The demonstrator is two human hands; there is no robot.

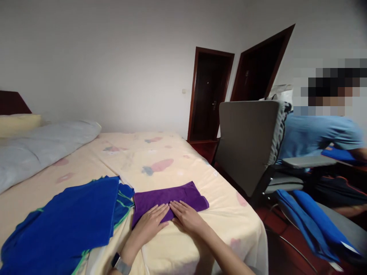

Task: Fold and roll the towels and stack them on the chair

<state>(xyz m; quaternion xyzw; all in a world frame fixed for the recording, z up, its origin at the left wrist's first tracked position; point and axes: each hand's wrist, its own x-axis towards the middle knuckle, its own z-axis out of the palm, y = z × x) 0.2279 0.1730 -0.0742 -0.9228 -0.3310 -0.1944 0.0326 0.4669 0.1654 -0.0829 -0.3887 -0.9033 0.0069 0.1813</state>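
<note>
A folded purple cloth (pixel 172 196) lies on the near corner of a bed (pixel 160 152) covered with a pale yellow printed sheet. My left hand (pixel 150 221) rests flat on the cloth's near edge, fingers stretched out and open. My right hand (pixel 186 215) lies flat beside it on the same edge, fingers open too. The fingertips of both hands nearly meet at the cloth's middle. A watch (pixel 120 263) sits on my left wrist. Left of the purple cloth spreads a pile of blue cloths with green trim (pixel 71 217).
A grey quilt (pixel 37 147) and a yellow pillow (pixel 17 124) lie at the bed's head. To the right a person in a blue shirt (pixel 318 133) sits in a grey chair (pixel 249 141). Blue cloths (pixel 309 221) hang beside them. Dark doors (pixel 210 95) stand behind.
</note>
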